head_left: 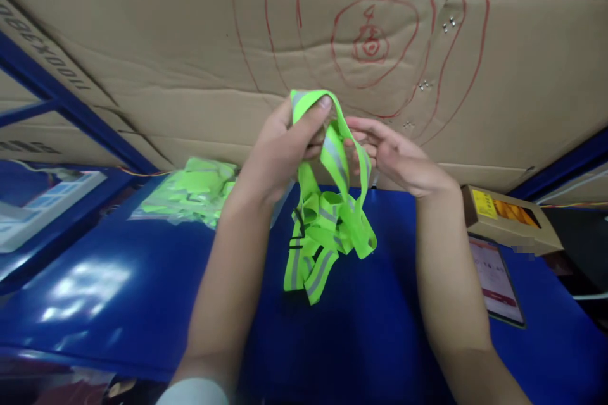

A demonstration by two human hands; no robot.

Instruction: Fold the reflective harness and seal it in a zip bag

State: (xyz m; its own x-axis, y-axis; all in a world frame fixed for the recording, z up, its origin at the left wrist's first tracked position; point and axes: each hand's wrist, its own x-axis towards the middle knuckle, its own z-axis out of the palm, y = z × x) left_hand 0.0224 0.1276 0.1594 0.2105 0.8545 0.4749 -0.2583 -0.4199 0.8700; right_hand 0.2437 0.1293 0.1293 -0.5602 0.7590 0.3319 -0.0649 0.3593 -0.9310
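My left hand is closed round a neon green reflective strap with a silver-grey stripe, the thumb pressing on it near the top loop. Below the hand, the rest of the strap hangs in a tangled bundle with a black buckle on its left side. My right hand is just to the right, fingers stretched towards the hanging loops. Its fingertips are partly behind the strap; whether they touch it I cannot tell.
A clear plastic bag of similar green straps lies left on the blue table. A tablet and a cardboard box with an orange window are at right. Cardboard with red rings stands behind; a white power strip is far left.
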